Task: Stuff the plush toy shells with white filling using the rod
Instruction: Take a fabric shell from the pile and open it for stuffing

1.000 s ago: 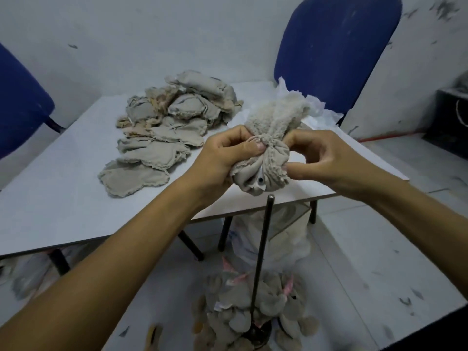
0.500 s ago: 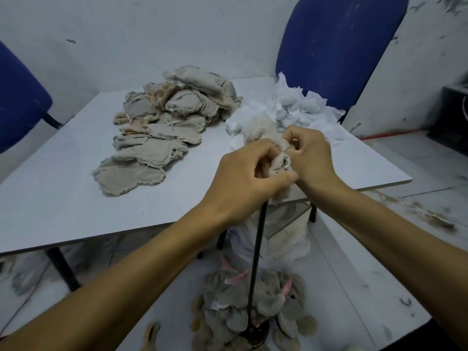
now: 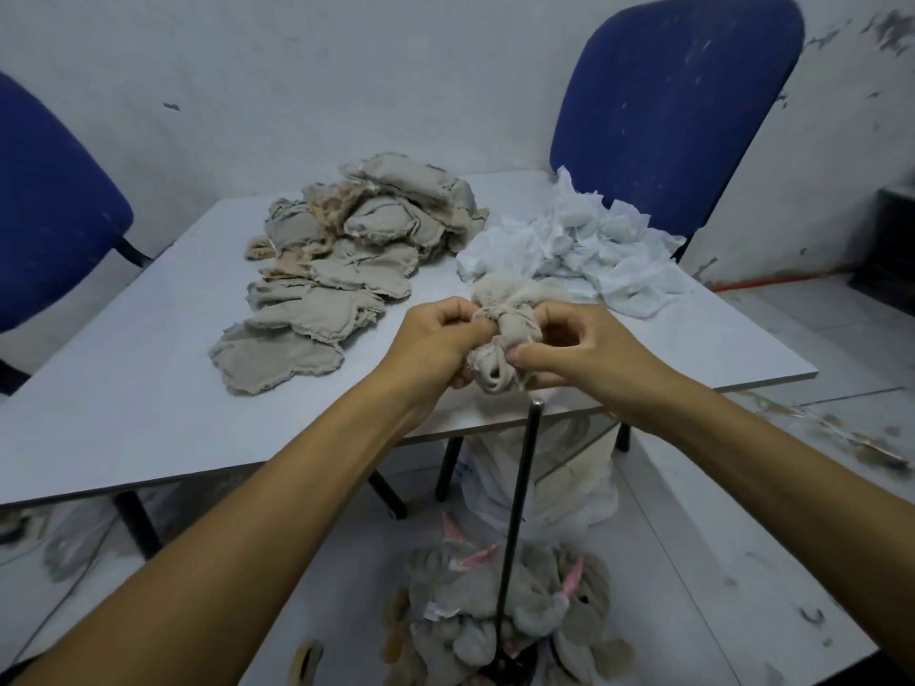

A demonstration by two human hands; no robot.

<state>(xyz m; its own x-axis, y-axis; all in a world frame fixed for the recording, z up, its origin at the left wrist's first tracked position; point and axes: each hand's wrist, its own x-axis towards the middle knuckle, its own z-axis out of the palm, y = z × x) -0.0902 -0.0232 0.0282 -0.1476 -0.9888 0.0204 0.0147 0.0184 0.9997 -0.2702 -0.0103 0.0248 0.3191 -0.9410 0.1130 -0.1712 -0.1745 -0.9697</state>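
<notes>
both hands are working a bunched beige plush toy shell (image 3: 505,334) just above the near edge of the pale grey desk (image 3: 148,388). the left hand (image 3: 435,339) is gripping the shell's left side with curled fingers, and the right hand (image 3: 579,349) is pinching its right side between thumb and bent fingers; each grip is clenched on the fabric. the shell's lower folds are hanging just above the tip of a thin upright dark metal rod (image 3: 520,512), and i cannot tell whether they are touching it. the rod is standing on the floor in front of the desk, its base sitting among a heap of stuffed beige plush toys with pink ears (image 3: 510,616). on the desk, a pile of flat unstuffed beige fabric shells (image 3: 336,274) is lying to the left, well apart from the hands, and a mound of crumpled white filling (image 3: 584,250) is lying at the far right, just behind the held shell. a blue padded chair (image 3: 673,106) is standing behind the desk, and another blue chair (image 3: 44,210) is standing at the left. a white bag (image 3: 559,482) is sitting under the desk.
</notes>
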